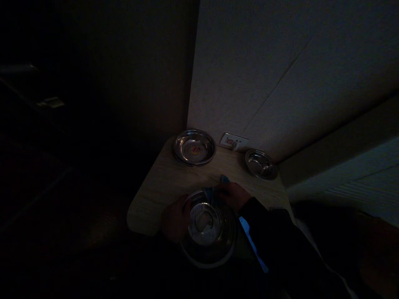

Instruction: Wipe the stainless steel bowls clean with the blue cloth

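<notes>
The round bowl is at the near side of the worktop; your left hand closes its fingers on the left rim, your right hand bunches a blue cloth against the far rim.

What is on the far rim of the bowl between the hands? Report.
A blue-green cloth lies at the far rim of the bowl, in the right hand. That hand covers the cloth's middle; the rim beneath cannot be seen.
</notes>
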Available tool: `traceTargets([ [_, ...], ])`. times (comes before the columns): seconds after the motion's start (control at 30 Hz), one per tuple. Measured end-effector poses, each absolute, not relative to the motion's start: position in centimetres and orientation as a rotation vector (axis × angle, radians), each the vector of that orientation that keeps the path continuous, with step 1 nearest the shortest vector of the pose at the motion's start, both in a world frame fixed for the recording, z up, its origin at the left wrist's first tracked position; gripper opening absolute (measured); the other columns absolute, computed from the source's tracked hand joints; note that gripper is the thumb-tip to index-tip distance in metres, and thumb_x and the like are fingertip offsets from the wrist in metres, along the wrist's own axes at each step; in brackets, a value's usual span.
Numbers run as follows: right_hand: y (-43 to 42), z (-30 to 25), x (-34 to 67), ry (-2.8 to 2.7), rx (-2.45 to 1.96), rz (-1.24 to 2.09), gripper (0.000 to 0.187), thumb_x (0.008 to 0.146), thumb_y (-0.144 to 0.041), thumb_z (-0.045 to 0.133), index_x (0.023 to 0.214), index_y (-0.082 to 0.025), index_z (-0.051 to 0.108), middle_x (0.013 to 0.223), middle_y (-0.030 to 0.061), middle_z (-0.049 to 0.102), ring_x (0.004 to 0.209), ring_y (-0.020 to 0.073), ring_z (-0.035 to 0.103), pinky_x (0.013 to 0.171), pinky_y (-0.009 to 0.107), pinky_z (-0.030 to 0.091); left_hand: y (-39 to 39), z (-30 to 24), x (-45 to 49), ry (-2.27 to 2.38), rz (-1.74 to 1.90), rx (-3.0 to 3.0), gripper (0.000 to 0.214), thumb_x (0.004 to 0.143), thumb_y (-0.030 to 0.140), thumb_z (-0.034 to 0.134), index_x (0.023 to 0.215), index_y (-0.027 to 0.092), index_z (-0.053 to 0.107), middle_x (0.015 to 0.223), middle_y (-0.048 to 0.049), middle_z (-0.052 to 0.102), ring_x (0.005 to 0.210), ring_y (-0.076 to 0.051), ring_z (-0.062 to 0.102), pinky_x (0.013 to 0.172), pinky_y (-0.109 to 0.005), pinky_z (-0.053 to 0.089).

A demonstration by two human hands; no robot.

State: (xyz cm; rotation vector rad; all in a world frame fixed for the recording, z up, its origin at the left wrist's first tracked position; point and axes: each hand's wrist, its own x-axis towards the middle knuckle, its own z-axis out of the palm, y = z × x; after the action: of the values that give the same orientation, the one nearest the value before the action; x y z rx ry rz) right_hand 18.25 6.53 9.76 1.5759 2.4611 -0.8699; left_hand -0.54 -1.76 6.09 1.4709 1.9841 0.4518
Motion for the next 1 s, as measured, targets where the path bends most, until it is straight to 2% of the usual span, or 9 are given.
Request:
traceTargets([
  [0.13, 5.4, 10.2, 19.7, 2.422, 1.594, -0.505, 0.027, 0.089, -0.029, 0.047, 0.104, -0.026, 0.069, 0.098, 0.0054, 0.073, 0.091, 0.0215, 0.067, 0.078, 0.03, 0.045, -1.7, 6.0, -0.4, 1.971, 0.471, 1.473, 0.037, 0.092, 0.033, 0.038, 0.116, 0.022, 0.064, 0.101, -0.0081, 0.073, 0.089, -0.023, 0.068, 0.075, -0.031, 0.047],
  [0.27, 5.3, 10.7, 16.9, 2.47, 1.521, -0.247, 0.024, 0.089, -0.025, 0.048, 0.094, -0.018, 0.071, 0.089, 0.0137, 0.072, 0.091, 0.0256, 0.064, 0.087, 0.038, 0.038, -1.5, 5.6, -0.7, 1.887, 0.554, 1.519, 0.037, 0.092, 0.031, 0.037, 0.118, 0.022, 0.063, 0.106, -0.0078, 0.072, 0.092, -0.023, 0.068, 0.077, -0.03, 0.048],
  [0.4, 5.7, 10.6, 13.4, 2.63, 1.334, -0.256, 0.023, 0.089, -0.019, 0.047, 0.1, -0.02, 0.068, 0.1, 0.0097, 0.071, 0.105, 0.0246, 0.057, 0.097, 0.039, 0.029, -1.2, 5.3, -0.9, 1.878, 0.545, 1.563, 0.038, 0.092, 0.031, 0.037, 0.117, 0.021, 0.063, 0.104, -0.0095, 0.072, 0.092, -0.024, 0.068, 0.076, -0.032, 0.048],
  [0.5, 5.7, 10.1, 12.5, 2.757, 1.187, -0.273, 0.027, 0.092, -0.018, 0.043, 0.104, -0.021, 0.066, 0.108, 0.007, 0.069, 0.11, 0.0233, 0.053, 0.096, 0.039, 0.029, -1.1, 5.3, -0.9, 1.885, 0.545, 1.563, 0.037, 0.091, 0.027, 0.039, 0.118, 0.02, 0.063, 0.106, -0.0109, 0.071, 0.094, -0.025, 0.067, 0.078, -0.032, 0.048],
  [0.67, 5.2, 9.8, 15.6, 2.684, 1.341, -0.318, 0.025, 0.088, -0.023, 0.049, 0.107, -0.023, 0.065, 0.108, 0.0063, 0.07, 0.107, 0.0237, 0.056, 0.096, 0.039, 0.03, -1.4, 5.3, -0.6, 1.902, 0.583, 1.514, 0.037, 0.092, 0.033, 0.038, 0.114, 0.021, 0.064, 0.105, -0.009, 0.072, 0.094, -0.025, 0.067, 0.078, -0.032, 0.048],
  [0.8, 4.7, 10.1, 18.8, 2.525, 1.542, -0.321, 0.027, 0.091, -0.028, 0.045, 0.107, -0.023, 0.067, 0.101, 0.0083, 0.072, 0.098, 0.0225, 0.062, 0.092, 0.037, 0.033, -1.6, 5.1, -0.3, 1.927, 0.597, 1.481, 0.037, 0.092, 0.035, 0.038, 0.113, 0.022, 0.065, 0.104, -0.0081, 0.072, 0.092, -0.023, 0.068, 0.077, -0.031, 0.048],
  [0.9, 4.9, 10.1, 18.2, 2.52, 1.563, -0.309, 0.028, 0.092, -0.028, 0.043, 0.101, -0.02, 0.068, 0.097, 0.0106, 0.072, 0.095, 0.0227, 0.063, 0.09, 0.036, 0.035, -1.4, 5.0, -0.3, 1.847, 0.628, 1.522, 0.036, 0.091, 0.033, 0.038, 0.113, 0.023, 0.065, 0.104, -0.0068, 0.072, 0.092, -0.021, 0.068, 0.077, -0.029, 0.048],
  [1.0, 5.5, 10.0, 15.6, 2.609, 1.474, -0.325, 0.024, 0.09, -0.024, 0.047, 0.099, -0.021, 0.069, 0.1, 0.0089, 0.071, 0.101, 0.0223, 0.06, 0.094, 0.036, 0.032, -1.0, 5.0, -0.4, 1.83, 0.616, 1.526, 0.036, 0.091, 0.032, 0.039, 0.113, 0.023, 0.065, 0.106, -0.0073, 0.072, 0.093, -0.023, 0.068, 0.077, -0.029, 0.048],
])
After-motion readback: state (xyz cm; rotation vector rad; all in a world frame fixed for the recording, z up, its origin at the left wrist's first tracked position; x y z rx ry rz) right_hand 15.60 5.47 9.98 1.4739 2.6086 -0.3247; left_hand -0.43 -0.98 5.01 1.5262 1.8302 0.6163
